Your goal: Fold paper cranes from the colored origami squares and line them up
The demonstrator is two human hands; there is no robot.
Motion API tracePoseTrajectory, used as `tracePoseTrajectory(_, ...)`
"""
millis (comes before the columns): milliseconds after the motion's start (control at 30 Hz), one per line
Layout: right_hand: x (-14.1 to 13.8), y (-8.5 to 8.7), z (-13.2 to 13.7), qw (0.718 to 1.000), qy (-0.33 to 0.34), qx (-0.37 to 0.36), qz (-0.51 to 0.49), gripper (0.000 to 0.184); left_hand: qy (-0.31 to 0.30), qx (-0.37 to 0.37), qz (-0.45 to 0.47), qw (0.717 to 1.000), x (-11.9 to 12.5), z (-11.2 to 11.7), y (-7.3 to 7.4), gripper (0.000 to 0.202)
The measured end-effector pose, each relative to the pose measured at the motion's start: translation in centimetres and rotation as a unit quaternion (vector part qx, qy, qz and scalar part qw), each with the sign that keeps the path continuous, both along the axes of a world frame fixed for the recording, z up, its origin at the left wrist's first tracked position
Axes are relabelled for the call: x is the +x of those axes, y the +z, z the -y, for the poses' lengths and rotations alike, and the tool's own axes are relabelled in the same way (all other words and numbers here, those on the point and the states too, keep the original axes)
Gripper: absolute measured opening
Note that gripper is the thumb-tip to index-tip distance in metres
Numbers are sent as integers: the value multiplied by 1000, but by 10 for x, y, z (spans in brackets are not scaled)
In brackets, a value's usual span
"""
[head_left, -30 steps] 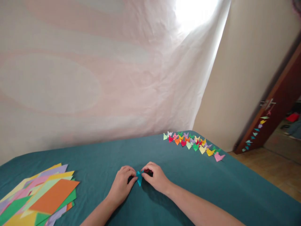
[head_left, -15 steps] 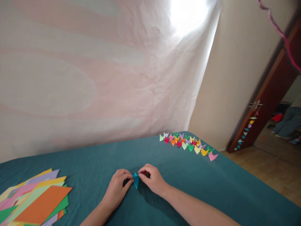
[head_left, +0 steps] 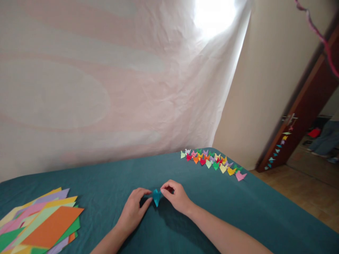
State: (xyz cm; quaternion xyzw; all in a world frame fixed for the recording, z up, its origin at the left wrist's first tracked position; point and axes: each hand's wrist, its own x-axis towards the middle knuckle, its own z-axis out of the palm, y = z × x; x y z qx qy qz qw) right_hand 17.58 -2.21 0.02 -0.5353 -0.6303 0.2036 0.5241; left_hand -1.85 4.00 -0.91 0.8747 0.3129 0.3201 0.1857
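Note:
A small blue folded paper crane (head_left: pixel 156 197) is between my two hands, above the dark green cloth near the middle of the table. Thumb and fingertips of my right hand (head_left: pixel 177 197) pinch its right side. On the other side, my left hand (head_left: pixel 136 208) has its thumb and forefinger parted, their tips close to the crane's left edge. Whether those left fingertips still touch the paper is hard to see.
Several colourful folded paper cranes (head_left: pixel 209 160) stand in rows at the table's far right corner. A fanned stack of coloured paper sheets (head_left: pixel 54 225) lies at the left. Behind the table hangs a pale curtain (head_left: pixel 119 88). A string of paper cranes (head_left: pixel 277 150) hangs by the brown door (head_left: pixel 304 95), where a person's legs show beyond.
My left thumb and forefinger have opened away from the crane. The crane has shifted slightly right and up with my right hand, and its wings look fuller.

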Motion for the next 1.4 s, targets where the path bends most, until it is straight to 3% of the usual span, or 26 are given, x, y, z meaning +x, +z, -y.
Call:
tracePoseTrajectory(133, 16, 10, -6, 1000, -24, 6, -10, 16, 6, -16, 8, 1000, 0, 2, 1, 23)
tracePoseTrajectory(333, 69, 44, -10, 996, -85, 33, -4, 22, 20, -32, 3, 999, 0, 4, 4, 24)
tracePoseTrajectory(433, 109, 57, -8, 989, -143, 45, -3, 27, 34, -41, -1, 999, -1, 5, 4, 26)
tracePoseTrajectory(567, 177, 60, 3, 971, -237, 44, 2, 36, 44, -56, -6, 997, -1, 7, 5, 29)
tracePoseTrajectory(733, 274, 61, 29, 922, -387, 30, 16, 40, 48, -67, -18, 996, 0, 7, 6, 30)
tracePoseTrajectory(900, 356, 50, 47, 861, -507, 1, 42, 35, 52, -42, -17, 998, -1, 5, 3, 28)
tracePoseTrajectory(1067, 402, 23, 52, 826, -558, -44, 62, 22, 29, -64, -25, 997, -2, 4, 3, 29)
tracePoseTrajectory(1267, 427, -4, 48, 821, -553, -116, 79, 15, 16, -90, 3, 996, -2, 3, 1, 28)
tracePoseTrajectory(1400, 434, -15, 41, 835, -521, -155, 82, 23, 27, -103, 13, 994, -2, 3, 0, 29)
